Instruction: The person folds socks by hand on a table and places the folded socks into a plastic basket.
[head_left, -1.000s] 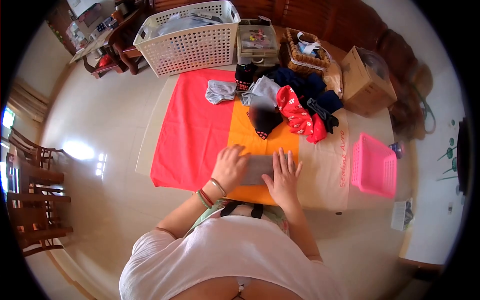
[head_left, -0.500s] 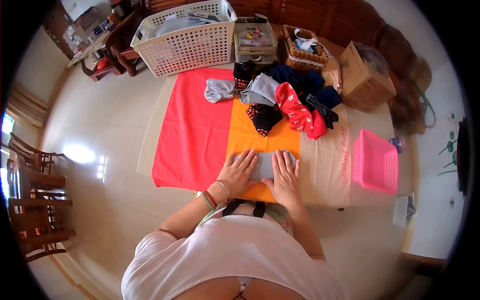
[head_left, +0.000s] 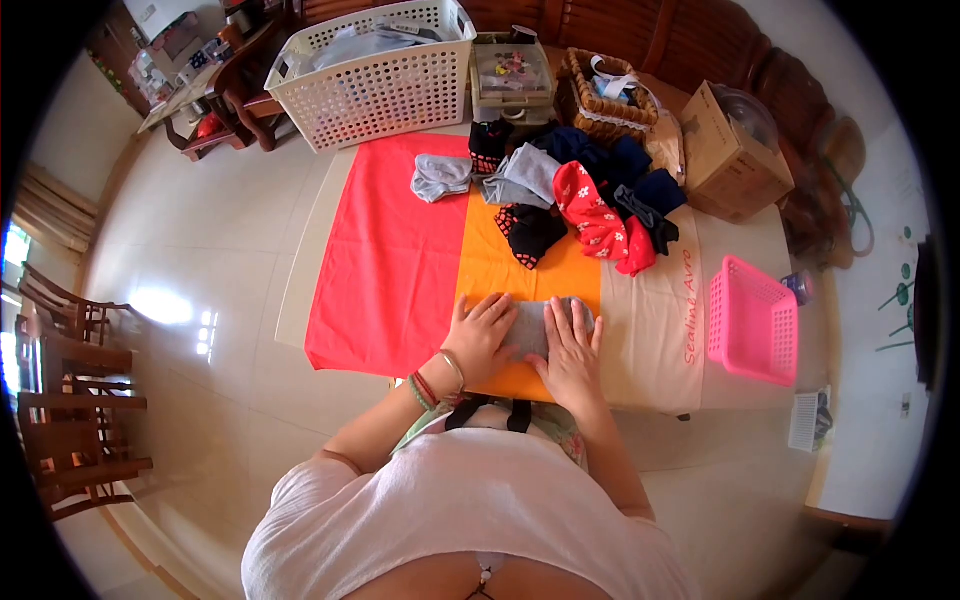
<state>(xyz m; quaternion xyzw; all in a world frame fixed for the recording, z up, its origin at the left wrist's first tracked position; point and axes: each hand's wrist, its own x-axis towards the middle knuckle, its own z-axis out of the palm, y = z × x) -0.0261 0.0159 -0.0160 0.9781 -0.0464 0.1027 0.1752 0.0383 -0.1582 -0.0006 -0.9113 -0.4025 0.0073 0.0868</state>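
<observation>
A grey piece of cloth (head_left: pixel 527 330) lies flat on the orange band of the table cloth (head_left: pixel 480 260), near the table's front edge. My left hand (head_left: pixel 480 340) rests at its left end with the fingers spread. On its right part my right hand (head_left: pixel 570 350) lies flat, fingers stretched out. Beyond the hands is a pile of small clothes: a folded grey piece (head_left: pixel 441 177), a black piece with a red pattern (head_left: pixel 532 236), a red flowered piece (head_left: pixel 594 218) and dark blue pieces (head_left: pixel 657 190).
Along the back stand a white perforated basket (head_left: pixel 375 95), a clear-lidded box (head_left: pixel 511 80), a wicker basket (head_left: pixel 607 105) and a cardboard box (head_left: pixel 735 160). A pink basket (head_left: pixel 752 322) sits at the right, beside a small jar (head_left: pixel 798 288).
My left hand has turned slightly and its fingers have shifted left, uncovering more of the grey cloth's left part. My right hand has hardly moved.
</observation>
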